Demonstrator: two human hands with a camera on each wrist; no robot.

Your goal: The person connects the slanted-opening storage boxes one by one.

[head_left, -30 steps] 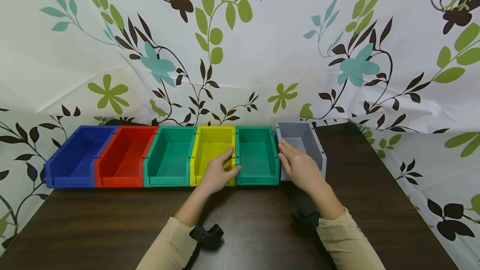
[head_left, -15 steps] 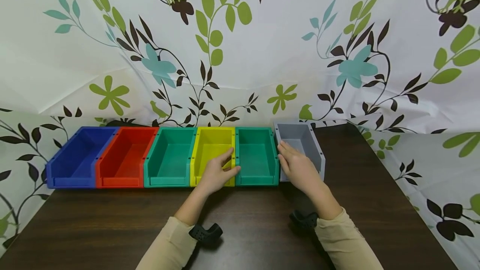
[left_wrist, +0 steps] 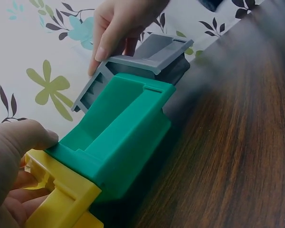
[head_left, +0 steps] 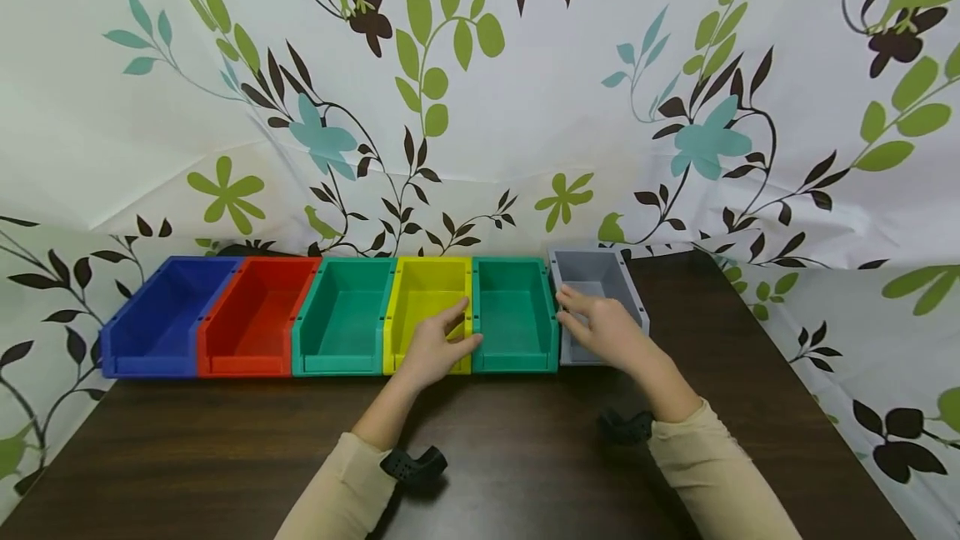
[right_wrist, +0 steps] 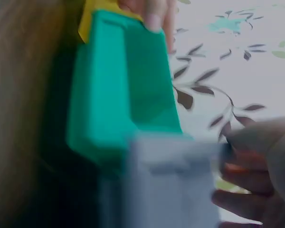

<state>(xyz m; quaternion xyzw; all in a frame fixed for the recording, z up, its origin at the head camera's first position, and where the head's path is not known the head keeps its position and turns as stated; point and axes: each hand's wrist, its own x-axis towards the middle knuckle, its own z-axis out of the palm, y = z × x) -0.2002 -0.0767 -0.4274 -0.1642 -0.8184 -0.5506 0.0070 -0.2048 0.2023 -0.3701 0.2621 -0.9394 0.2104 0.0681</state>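
Observation:
Six plastic storage bins stand in a row. My left hand (head_left: 435, 348) pinches the adjoining walls of the yellow bin (head_left: 431, 273) and the right-hand green bin (head_left: 517, 307). Its thumb (left_wrist: 45, 135) lies over the green rim, and the other fingers reach into the yellow bin. My right hand (head_left: 611, 332) is over the grey bin (head_left: 592, 261), fingers extended and slightly spread, tips at its left wall. In the right wrist view those fingers show spread beside the blurred grey bin (right_wrist: 175, 190). The grey bin stands beside the green one, slightly farther back.
Blue (head_left: 168, 307), red (head_left: 255, 315) and another green bin (head_left: 345, 307) continue the row leftward. All stand on a dark wooden table (head_left: 247, 440). A leaf-patterned cloth (head_left: 510, 107) hangs right behind. Black wrist bands (head_left: 414, 467) sit on both arms.
My right wrist has swung a little to the right and its fingers have spread slightly apart at the grey bin. My left hand keeps its place; the head view has tilted slightly.

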